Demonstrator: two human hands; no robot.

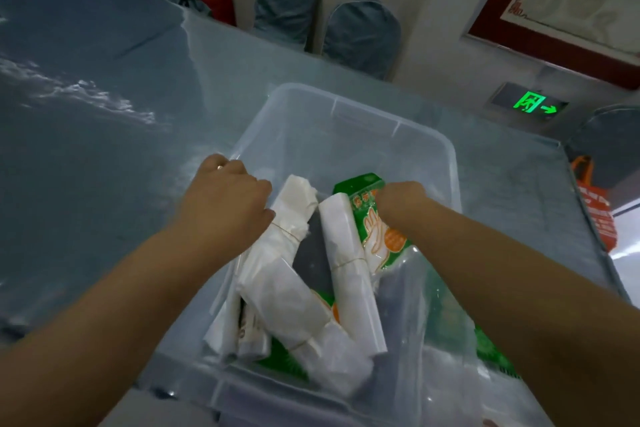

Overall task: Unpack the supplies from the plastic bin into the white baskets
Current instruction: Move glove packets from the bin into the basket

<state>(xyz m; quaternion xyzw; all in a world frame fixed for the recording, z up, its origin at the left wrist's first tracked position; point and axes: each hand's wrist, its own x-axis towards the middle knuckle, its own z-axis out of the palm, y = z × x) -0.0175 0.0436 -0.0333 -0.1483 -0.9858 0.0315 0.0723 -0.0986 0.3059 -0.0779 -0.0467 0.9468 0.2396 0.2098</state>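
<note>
Plainly, in the head view, both hands were down in the clear bin point(429, 142), which sat on the blue-covered table point(86, 114). The left hand point(225, 194) curled its grip around the top of a white bundle point(294, 211) tied with a rubber band. The right hand point(398, 199) reached behind a green glove packet point(381, 243); its fingers were hidden, so whether it grasped the packet could not be told. More white bundles lay crossed in the bin. No white baskets showed. The step looked like picking out supplies; next, each hand would need to lift clear of the rim and find a basket.
</note>
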